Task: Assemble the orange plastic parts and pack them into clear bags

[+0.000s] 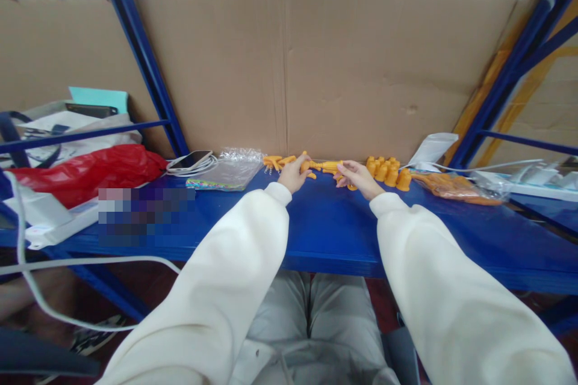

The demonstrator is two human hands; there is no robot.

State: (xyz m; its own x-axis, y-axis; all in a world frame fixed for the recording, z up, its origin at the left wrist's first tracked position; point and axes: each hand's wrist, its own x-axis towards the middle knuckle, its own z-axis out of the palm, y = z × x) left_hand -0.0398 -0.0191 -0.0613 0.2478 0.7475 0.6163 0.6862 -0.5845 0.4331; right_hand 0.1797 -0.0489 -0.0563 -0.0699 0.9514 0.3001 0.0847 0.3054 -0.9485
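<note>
Over the back of the blue table, my left hand (293, 174) is closed with its fingertips around the end of a long, narrow orange plastic piece (330, 166). My right hand (358, 178) pinches the other end of this piece. Its exact kind is too small to make out. More orange plastic parts, some branching and with what look like small metal springs (270, 168), lie just left of my left hand. Beside my right hand stand several orange cup-shaped parts (391, 175) in rows. Other orange bits lie beneath and between my hands, partly hidden by them.
A clear plastic packet (235, 171), a phone (192, 160) and a coiled white cable (198, 169) lie left. Farther left are a red bag (90, 174) and a white power strip (67, 225). A bag of orange parts (460, 187) lies right. Cardboard (361, 72) stands behind.
</note>
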